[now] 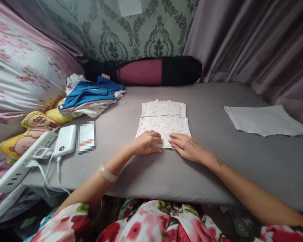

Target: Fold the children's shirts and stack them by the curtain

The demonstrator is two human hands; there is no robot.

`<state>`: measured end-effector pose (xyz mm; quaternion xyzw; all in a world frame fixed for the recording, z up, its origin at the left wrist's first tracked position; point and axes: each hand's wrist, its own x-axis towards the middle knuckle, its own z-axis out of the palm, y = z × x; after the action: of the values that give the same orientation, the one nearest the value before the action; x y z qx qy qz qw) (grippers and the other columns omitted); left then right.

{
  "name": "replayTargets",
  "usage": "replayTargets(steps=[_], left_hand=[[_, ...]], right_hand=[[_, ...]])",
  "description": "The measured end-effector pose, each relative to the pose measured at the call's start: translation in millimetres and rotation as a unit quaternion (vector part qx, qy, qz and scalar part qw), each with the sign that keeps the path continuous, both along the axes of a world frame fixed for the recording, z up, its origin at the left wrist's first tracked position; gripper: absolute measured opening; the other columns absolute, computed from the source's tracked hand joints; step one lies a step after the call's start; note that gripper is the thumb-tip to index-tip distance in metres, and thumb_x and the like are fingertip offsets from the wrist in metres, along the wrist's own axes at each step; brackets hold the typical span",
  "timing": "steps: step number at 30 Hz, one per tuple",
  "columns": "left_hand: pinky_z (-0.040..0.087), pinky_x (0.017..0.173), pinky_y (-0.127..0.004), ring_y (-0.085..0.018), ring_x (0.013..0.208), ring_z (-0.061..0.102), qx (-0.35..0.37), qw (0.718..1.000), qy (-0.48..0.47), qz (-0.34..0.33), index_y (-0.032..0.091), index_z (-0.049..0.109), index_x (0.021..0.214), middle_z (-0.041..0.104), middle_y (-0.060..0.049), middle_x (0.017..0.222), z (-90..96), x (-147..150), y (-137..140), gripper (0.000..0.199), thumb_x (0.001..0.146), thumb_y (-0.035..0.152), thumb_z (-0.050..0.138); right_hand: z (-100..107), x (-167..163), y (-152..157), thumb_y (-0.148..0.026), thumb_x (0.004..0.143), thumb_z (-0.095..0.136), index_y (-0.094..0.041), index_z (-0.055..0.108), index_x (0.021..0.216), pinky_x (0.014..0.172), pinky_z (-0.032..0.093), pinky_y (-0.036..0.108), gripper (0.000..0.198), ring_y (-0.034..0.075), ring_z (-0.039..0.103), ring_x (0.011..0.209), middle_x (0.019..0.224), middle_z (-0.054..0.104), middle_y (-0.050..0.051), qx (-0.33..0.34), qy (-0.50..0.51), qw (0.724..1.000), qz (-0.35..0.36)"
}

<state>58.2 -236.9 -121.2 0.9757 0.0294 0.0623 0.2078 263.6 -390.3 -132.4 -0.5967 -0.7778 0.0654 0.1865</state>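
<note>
1. The printed cloth (pixel 164 126) lies folded on the grey cover (pixel 151 178), straight in front of the person. The left hand (pixel 147 142) rests over its near left part and the right hand (pixel 187 146) over its near right, fingers bent, a gap between the two. Whether the fingertips pinch the fabric or merely press it, I cannot tell.
2. Skewing looks the likeliest fault: one hand pulling harder than the other would drag the near edge crooked.
3. The far flap (pixel 161 109) has neither hand on it, so a sharp tug from the near side could shift it or crease it.
4. Heavy pressure while sliding might ruck up the grey cover underneath and wrinkle the cloth too.
5. The left forearm (pixel 91 186) passes near the white cables (pixel 48 185); an outward swing could snag them and pull at the white device (pixel 65 138).
</note>
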Motion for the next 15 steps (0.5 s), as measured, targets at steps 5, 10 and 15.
replayTargets(steps=[5, 10, 15], left_hand=[[0.044, 0.085, -0.031, -0.020, 0.094, 0.060, -0.002, 1.000, -0.004, -0.019, 0.019, 0.069, 0.106, 0.065, -0.008, 0.102, -2.8, 3.2, -1.8, 0.032, 0.090, 0.044, 0.057], [0.045, 0.083, -0.030, -0.019, 0.090, 0.059, 0.037, 0.999, 0.006, -0.014, 0.019, 0.069, 0.101, 0.065, -0.007, 0.098, -0.6, 2.4, -7.8, 0.025, 0.094, 0.035, 0.050], [0.045, 0.079, -0.029, -0.018, 0.087, 0.059, 0.082, 0.996, 0.014, 0.019, 0.017, 0.066, 0.093, 0.064, -0.008, 0.092, 3.2, 6.3, -19.0, 0.027, 0.096, 0.025, 0.040]], right_hand=[[10.1, -12.0, -5.8, -0.027, 0.096, 0.049, -0.019, 0.067, 0.108, 0.095, 0.047, 0.037, 0.023, 0.022, 0.057, 0.106, 0.111, 0.063, 0.010, -0.018, 0.025, 0.999, 0.015], [10.2, -15.3, -6.7, -0.030, 0.093, 0.055, -0.019, 0.065, 0.103, 0.089, 0.046, 0.036, 0.018, 0.021, 0.056, 0.099, 0.104, 0.062, 0.008, -0.024, 0.002, 1.000, 0.007], [5.6, -19.3, -3.8, -0.026, 0.096, 0.047, -0.019, 0.065, 0.098, 0.086, 0.043, 0.033, 0.019, 0.020, 0.055, 0.093, 0.098, 0.062, 0.007, -0.007, -0.038, 0.999, -0.018]])
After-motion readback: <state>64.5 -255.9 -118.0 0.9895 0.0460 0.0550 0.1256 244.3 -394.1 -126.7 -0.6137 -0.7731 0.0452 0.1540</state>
